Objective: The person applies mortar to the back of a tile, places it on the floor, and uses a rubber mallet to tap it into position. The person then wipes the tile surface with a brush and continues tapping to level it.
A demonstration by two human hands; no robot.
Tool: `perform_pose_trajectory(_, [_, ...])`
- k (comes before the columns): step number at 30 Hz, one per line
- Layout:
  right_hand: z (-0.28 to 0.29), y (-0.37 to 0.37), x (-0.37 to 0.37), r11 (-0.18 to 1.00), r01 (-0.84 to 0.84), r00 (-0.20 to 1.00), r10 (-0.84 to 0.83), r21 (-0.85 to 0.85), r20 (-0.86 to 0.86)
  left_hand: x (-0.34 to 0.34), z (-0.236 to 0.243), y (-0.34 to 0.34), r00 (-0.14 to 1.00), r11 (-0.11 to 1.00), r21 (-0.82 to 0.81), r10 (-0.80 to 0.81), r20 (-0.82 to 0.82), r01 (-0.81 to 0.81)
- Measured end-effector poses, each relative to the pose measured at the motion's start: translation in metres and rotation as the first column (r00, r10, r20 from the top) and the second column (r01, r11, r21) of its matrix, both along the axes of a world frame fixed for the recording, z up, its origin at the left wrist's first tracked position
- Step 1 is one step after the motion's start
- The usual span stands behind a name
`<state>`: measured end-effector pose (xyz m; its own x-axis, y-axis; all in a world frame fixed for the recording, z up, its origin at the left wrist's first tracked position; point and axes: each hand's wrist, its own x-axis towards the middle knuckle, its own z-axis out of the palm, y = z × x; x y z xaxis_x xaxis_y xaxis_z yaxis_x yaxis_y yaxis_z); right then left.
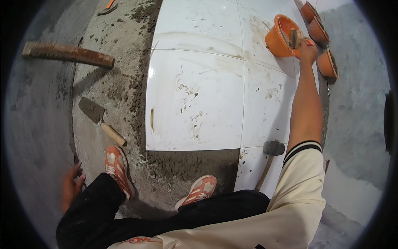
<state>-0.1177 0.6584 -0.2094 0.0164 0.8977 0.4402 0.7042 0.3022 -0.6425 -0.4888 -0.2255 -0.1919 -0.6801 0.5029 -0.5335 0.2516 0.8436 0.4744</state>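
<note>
At the far right, my right hand [308, 52] is closed around what looks like a brush [294, 38] with tan bristles and a bit of orange handle showing. It is held over the mouth of an orange bucket [275, 42], which stands on the white tiles [199, 103]. Brown smears and crumbs of mortar mark the tile faces. Low on the left, beside my knee, my left hand [72, 184] hangs with its fingers apart and holds nothing. A trowel [92, 110] with a wooden handle lies on the rough floor ahead of it.
A rubber mallet [273, 148] rests on the near right tile. Damp mortar [190, 166] fills the gap before my right shoe. A long wooden board [68, 54] lies at left, an orange-handled tool [108, 8] beyond it. Several orange pots [327, 64] line the right wall.
</note>
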Motion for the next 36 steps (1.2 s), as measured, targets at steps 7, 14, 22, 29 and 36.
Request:
perform_pose_trajectory(7, [-0.014, 0.088, 0.042, 0.999, -0.033, 0.971, 0.022, 0.04, 0.24, 0.011, 0.011, 0.051, 0.999, 0.995, -0.088, -0.041, -0.012, 0.04])
perform_pose_trajectory(14, [-0.013, 0.044, 0.046, 0.938, 0.115, 0.992, -0.088, 0.329, -0.095, 0.019, 0.029, 0.083, 0.999, 0.987, -0.158, -0.037, -0.02, 0.033])
perform_pose_trajectory(22, [-0.042, -0.086, 0.047, 0.89, -0.271, 0.908, 0.362, 0.366, -0.21, 0.019, 0.032, 0.116, 0.996, 0.974, -0.209, -0.077, 0.054, 0.087])
perform_pose_trajectory(29, [-0.094, -0.151, 0.0, 0.939, -0.333, 0.876, 0.274, -0.087, -0.397, 0.017, 0.025, 0.115, 0.981, 0.965, -0.179, -0.194, -0.008, 0.19])
perform_pose_trajectory(36, [-0.072, -0.208, 0.027, 0.891, -0.345, 0.938, 0.321, -0.294, -0.128, 0.014, 0.009, 0.089, 0.986, 0.98, -0.113, -0.164, 0.013, 0.164])
